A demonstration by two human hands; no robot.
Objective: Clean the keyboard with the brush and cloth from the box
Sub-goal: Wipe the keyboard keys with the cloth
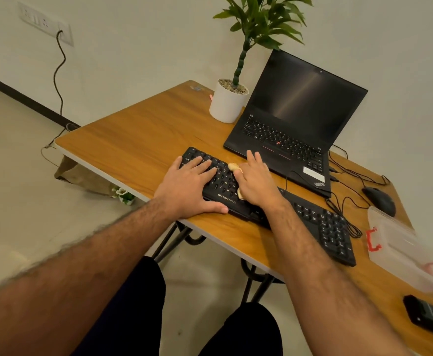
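A black keyboard (320,222) lies slantwise on the wooden table (138,134). My left hand (189,183) rests flat on its left end, fingers spread over the keys and thumb along the front edge. My right hand (255,176) presses a small yellowish cloth (234,166) onto the middle keys; bits of the cloth show at the fingers and under the palm. A clear plastic box (395,242) with red latches stands at the right of the table. No brush is visible.
An open black laptop (295,124) stands behind the keyboard, with a potted plant (228,104) to its left. A black mouse (379,200) and cables lie at the right. A black device (428,317) sits at the near right corner.
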